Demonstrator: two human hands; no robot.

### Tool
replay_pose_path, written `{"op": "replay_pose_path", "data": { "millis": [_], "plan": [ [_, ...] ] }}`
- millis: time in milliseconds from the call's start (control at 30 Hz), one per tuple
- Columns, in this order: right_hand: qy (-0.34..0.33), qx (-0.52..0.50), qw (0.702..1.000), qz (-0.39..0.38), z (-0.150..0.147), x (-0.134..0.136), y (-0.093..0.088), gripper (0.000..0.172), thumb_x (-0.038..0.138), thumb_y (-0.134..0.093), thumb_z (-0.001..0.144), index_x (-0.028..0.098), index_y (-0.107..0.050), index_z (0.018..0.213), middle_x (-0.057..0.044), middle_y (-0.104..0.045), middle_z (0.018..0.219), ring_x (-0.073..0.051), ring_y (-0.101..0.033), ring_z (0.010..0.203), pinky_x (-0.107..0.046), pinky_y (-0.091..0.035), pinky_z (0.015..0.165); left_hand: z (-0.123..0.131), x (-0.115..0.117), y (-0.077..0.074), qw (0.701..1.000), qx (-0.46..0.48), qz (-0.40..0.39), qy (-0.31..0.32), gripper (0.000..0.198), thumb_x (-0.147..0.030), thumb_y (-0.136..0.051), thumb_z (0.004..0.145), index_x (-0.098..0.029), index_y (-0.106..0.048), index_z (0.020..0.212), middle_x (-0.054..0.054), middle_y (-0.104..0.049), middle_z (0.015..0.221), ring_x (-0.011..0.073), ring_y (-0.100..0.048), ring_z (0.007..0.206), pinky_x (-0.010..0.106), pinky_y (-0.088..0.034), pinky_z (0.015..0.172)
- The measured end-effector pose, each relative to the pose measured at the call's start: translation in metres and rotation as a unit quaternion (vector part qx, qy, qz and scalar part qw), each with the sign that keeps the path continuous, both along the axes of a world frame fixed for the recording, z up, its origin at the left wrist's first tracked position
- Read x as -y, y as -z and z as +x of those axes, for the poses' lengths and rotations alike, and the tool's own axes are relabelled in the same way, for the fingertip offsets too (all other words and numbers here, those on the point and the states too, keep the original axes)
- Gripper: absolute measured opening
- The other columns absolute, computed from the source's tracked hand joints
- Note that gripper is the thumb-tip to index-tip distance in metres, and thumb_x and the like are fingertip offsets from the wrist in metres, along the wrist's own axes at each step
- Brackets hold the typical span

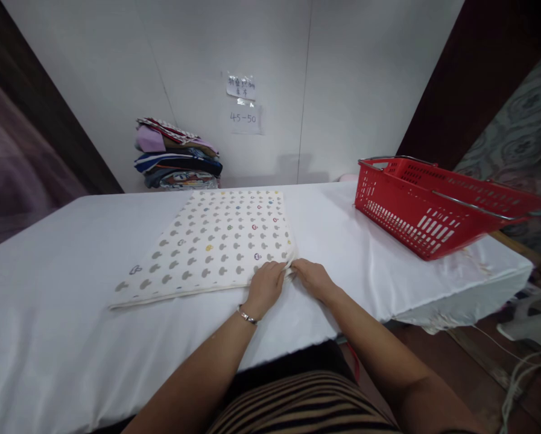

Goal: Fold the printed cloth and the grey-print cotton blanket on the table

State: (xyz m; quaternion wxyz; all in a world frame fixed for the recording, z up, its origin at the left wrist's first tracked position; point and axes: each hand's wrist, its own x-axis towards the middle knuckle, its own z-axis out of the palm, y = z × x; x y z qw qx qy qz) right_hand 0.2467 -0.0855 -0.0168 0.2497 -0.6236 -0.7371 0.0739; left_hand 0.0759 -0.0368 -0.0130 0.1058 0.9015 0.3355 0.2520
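I have my left hand (266,283) pinching the near corner of the mushroom-print cloth (225,238), thumb and fingers closed on its edge, while my right hand (313,278) nips the same corner from just beside it, fingertips nearly meeting the left ones. The cloth lies flat on the white-covered table (57,259), spreading forward and to the left of both hands, its near edge showing more than one layer. To do this corner well, I'd want every layer inside the pinch and the edges matched, with light, even tension so that the bunched bit between my fingertips flattens. Pulling hard with one hand would, I judge, skew the print and drag the cloth over that slick-looking cover. The red basket (401,211) stands well to the right of my right hand, clear of my elbows
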Motion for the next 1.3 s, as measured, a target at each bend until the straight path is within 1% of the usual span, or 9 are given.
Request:
{"op": "replay_pose_path", "data": {
  "millis": [133,200,267,367,633,867,1033,1200,1300],
  "plan": [
    [-0.001,-0.208,0.978,0.03,-0.005,-0.005,0.006,0.012,0.022,-0.045,0.084,0.02,-0.057,0.08,0.0,-0.058,0.078,-0.014,-0.052,0.074,-0.026,-0.04,0.069,0.0,-0.001,0.001,1.0,-0.013,-0.002,0.002,0.027,-0.021,-0.037,0.092,-0.02,-0.055,0.11,0.005,-0.061,0.094,0.0178,-0.053,0.09,0.031,-0.043,0.078],
    [0.017,-0.35,0.936,0.012,-0.008,-0.008,0.01,0.008,0.026,-0.053,0.079,0.019,-0.055,0.075,0.003,-0.054,0.068,-0.011,-0.05,0.063,-0.024,-0.04,0.06,0.0,-0.001,0.001,1.0,-0.021,-0.008,-0.002,0.025,-0.02,-0.037,0.091,-0.02,-0.056,0.109,0.004,-0.061,0.093,0.0179,-0.053,0.088,0.031,-0.043,0.077],
    [0.042,-0.471,0.881,-0.024,-0.011,-0.01,0.012,0.013,0.03,-0.06,0.072,0.019,-0.054,0.076,0.006,-0.049,0.061,-0.008,-0.045,0.051,-0.021,-0.036,0.049,0.001,0.0,0.001,1.0,-0.027,-0.014,-0.004,0.025,-0.021,-0.037,0.091,-0.02,-0.057,0.106,0.004,-0.061,0.091,0.0179,-0.053,0.086,0.031,-0.042,0.076],
    [0.063,-0.555,0.827,-0.072,-0.013,-0.013,0.013,0.023,0.032,-0.064,0.065,0.019,-0.052,0.08,0.009,-0.048,0.057,-0.007,-0.044,0.042,-0.019,-0.029,0.037,0.001,0.0,-0.001,0.999,-0.031,-0.017,-0.004,0.025,-0.022,-0.036,0.092,-0.02,-0.058,0.104,0.004,-0.062,0.09,0.0179,-0.053,0.085,0.031,-0.041,0.075],
    [0.095,-0.573,0.807,-0.103,-0.013,-0.013,0.007,0.03,0.032,-0.064,0.064,0.02,-0.049,0.087,0.009,-0.053,0.052,-0.009,-0.052,0.041,-0.017,-0.029,0.032,0.004,0.002,-0.006,0.998,-0.031,-0.043,-0.037,0.028,-0.023,-0.038,0.091,-0.021,-0.055,0.112,0.004,-0.065,0.095,0.0188,-0.056,0.084,0.03,-0.04,0.07],
    [0.093,-0.587,0.798,-0.096,-0.015,-0.011,0.004,0.033,0.034,-0.064,0.064,0.02,-0.046,0.089,0.006,-0.059,0.056,-0.011,-0.057,0.046,-0.017,-0.034,0.033,0.005,0.002,-0.007,0.998,-0.022,-0.05,-0.024,0.027,-0.026,-0.036,0.092,-0.019,-0.061,0.086,0.003,-0.065,0.083,0.0169,-0.055,0.077,0.029,-0.038,0.067],
    [0.085,-0.587,0.799,-0.093,-0.016,-0.012,0.005,0.037,0.036,-0.066,0.065,0.021,-0.044,0.091,0.007,-0.057,0.058,-0.015,-0.061,0.054,-0.018,-0.038,0.033,0.006,0.001,-0.004,0.998,0.011,-0.057,-0.016,0.024,-0.023,-0.038,0.09,-0.019,-0.06,0.084,0.003,-0.063,0.083,0.0164,-0.054,0.079,0.029,-0.039,0.071],
    [0.078,-0.588,0.801,-0.08,-0.016,-0.013,0.006,0.04,0.036,-0.068,0.062,0.022,-0.044,0.09,0.011,-0.046,0.051,-0.015,-0.06,0.053,-0.018,-0.038,0.032,0.007,0.0,-0.002,0.995,0.052,-0.081,-0.011,0.023,-0.022,-0.04,0.088,-0.019,-0.06,0.076,0.002,-0.061,0.077,0.0148,-0.053,0.077,0.027,-0.039,0.07],
    [0.076,-0.587,0.802,-0.081,-0.016,-0.013,0.007,0.039,0.034,-0.067,0.061,0.022,-0.043,0.09,0.011,-0.049,0.053,-0.014,-0.059,0.051,-0.018,-0.039,0.032,0.007,-0.002,0.0,0.994,0.06,-0.086,-0.013,0.024,-0.023,-0.041,0.088,-0.019,-0.06,0.074,0.001,-0.06,0.074,0.0143,-0.053,0.075,0.027,-0.038,0.069]
  ]
}}
